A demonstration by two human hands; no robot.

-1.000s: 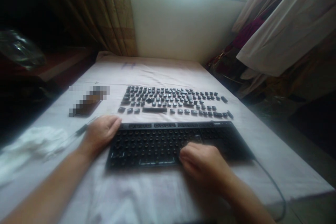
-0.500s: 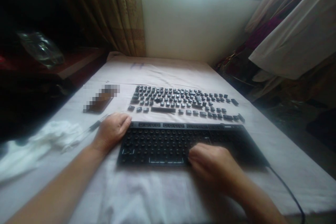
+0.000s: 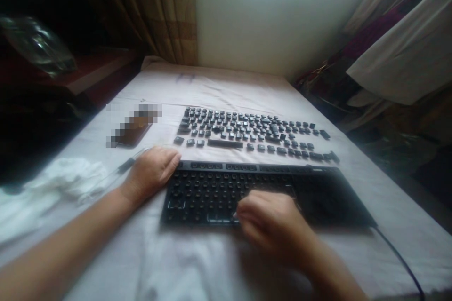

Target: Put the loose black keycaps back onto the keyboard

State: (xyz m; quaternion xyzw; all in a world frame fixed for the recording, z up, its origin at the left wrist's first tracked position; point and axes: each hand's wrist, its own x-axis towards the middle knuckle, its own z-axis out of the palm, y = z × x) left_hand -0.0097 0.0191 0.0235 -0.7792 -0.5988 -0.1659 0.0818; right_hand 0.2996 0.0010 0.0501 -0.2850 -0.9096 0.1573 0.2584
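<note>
A black keyboard [image 3: 219, 197] with its keycaps off lies on the pale cloth, its bare key posts showing. My left hand [image 3: 154, 169] is closed at its far left corner, thumb along the edge, gripping it there. Over the lower middle of the keyboard, my right hand [image 3: 266, 214] is closed in a pinch, fingers pointing down at the posts by the space bar outline. A tiny pale spot shows at its fingertips, but what they hold is hidden. Beyond the keyboard, loose black keycaps [image 3: 226, 143] lie in rows, the long space bar cap among them.
A partly pixelated phone [image 3: 132, 134] lies to the left. Crumpled white cloth [image 3: 52, 188] and a thin cable are near my left forearm. The keyboard's cord [image 3: 399, 258] runs off at the right. A clear plastic bottle [image 3: 38, 44] stands out at the far left.
My right hand has moved left along the lower part of the keyboard, staying closed. My left hand keeps its place at the corner. The camera view has tilted slightly down.
</note>
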